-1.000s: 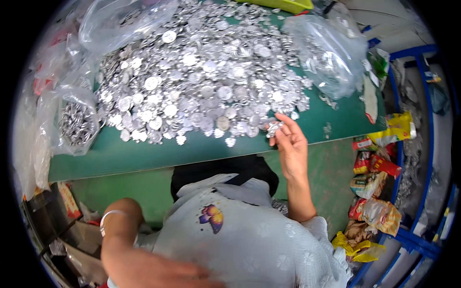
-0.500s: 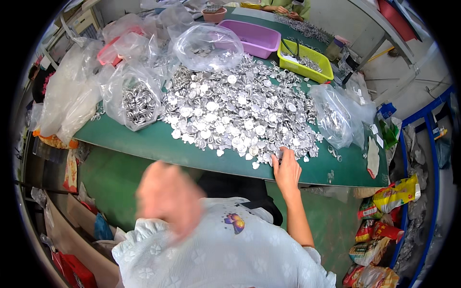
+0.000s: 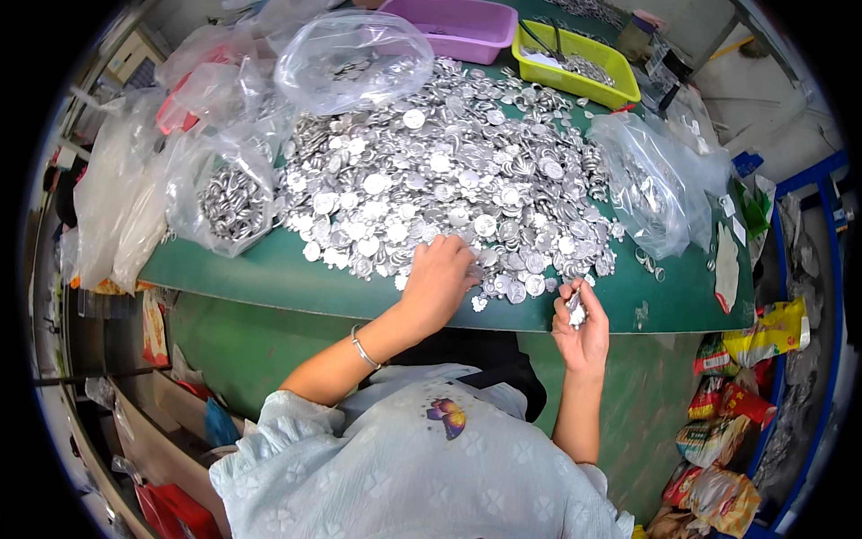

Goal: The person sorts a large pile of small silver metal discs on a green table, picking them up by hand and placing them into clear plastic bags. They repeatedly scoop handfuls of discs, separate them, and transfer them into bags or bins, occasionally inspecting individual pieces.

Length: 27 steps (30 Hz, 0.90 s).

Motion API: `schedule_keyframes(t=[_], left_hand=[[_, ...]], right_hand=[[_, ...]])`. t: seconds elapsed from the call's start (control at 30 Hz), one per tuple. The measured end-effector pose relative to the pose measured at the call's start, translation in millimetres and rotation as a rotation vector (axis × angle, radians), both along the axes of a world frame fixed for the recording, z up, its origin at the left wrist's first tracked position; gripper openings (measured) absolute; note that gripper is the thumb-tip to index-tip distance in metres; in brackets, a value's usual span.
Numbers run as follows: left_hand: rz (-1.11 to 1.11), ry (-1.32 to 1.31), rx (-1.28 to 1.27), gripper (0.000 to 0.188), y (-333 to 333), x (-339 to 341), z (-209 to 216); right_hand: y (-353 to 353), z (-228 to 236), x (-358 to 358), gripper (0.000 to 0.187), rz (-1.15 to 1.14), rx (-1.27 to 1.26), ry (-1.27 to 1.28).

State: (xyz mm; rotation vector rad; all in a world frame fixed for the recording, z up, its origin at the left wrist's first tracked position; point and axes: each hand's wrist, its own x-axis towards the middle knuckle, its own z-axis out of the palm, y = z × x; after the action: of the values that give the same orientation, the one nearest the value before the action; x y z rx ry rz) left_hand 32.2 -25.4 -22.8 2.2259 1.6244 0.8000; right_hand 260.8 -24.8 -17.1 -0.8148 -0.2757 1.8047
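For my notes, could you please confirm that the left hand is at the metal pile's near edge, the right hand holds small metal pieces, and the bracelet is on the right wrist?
Not quite: the head view shows the bracelet on the left wrist. The left hand is at the near edge of the metal pile, and the right hand holds small metal pieces.

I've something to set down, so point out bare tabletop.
The green tabletop is bare along its near edge from the ring bag to the left hand, and between the right hand and the pale strip. Behind the hands, silver pieces crowd it.
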Motion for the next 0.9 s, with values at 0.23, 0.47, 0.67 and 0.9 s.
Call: schedule_keyframes(t=[0.23,0.47,0.67,0.9], left_hand=[[-0.021,-1.242,-0.735,0.015,4,-16,12],[-0.052,-1.515,-0.994,0.036,-2,-10,15],[-0.003,-1.525,-1.015,0.036,-5,-10,13],[0.094,-1.226,-0.647,0.030,0,-22,10]], right_hand=[[19,-1,19,0.031,0.037,0.199,-0.214],[16,7,-7,0.054,0.225,0.125,-0.024],[7,9,-27,0.063,0.278,0.149,0.023],[8,11,-36,0.068,0.334,0.188,0.036]])
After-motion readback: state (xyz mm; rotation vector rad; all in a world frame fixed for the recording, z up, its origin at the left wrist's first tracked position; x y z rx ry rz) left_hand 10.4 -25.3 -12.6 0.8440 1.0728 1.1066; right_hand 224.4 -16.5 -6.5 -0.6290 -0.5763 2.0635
